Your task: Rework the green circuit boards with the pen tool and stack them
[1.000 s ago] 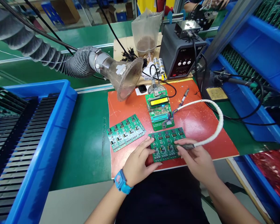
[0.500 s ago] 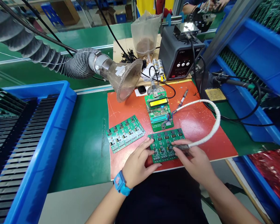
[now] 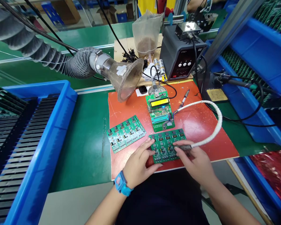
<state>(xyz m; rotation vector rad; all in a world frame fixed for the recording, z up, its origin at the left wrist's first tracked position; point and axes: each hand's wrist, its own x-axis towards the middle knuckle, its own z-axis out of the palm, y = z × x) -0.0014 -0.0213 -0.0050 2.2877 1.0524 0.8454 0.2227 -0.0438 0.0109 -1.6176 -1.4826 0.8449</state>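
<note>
A green circuit board (image 3: 165, 151) with several small two-digit displays lies on the red mat, near its front edge. My left hand (image 3: 140, 162) grips the board at its left end, fingertips on the top and thumb along the front edge. Pinched in my right hand (image 3: 198, 164) is a dark-ended programming probe (image 3: 184, 147) on a white-wrapped cable (image 3: 216, 125). Its tip meets the right part of the board; the exact contact is hidden by my fingers. A second circuit board (image 3: 126, 134) lies to the left. Behind sits a programmer board (image 3: 159, 109) with a lit yellow screen.
A fume-extractor hood (image 3: 128, 79) hangs over the mat (image 3: 201, 125) at the back left. A soldering station (image 3: 181, 56) stands behind. Blue bins (image 3: 67, 93) flank the bench, and a pen (image 3: 184, 98) lies at right. Another person's arm shows at the top.
My hands, the probe and the board hold the same position; the view has shifted very slightly. The other person's hands at the top have moved.
</note>
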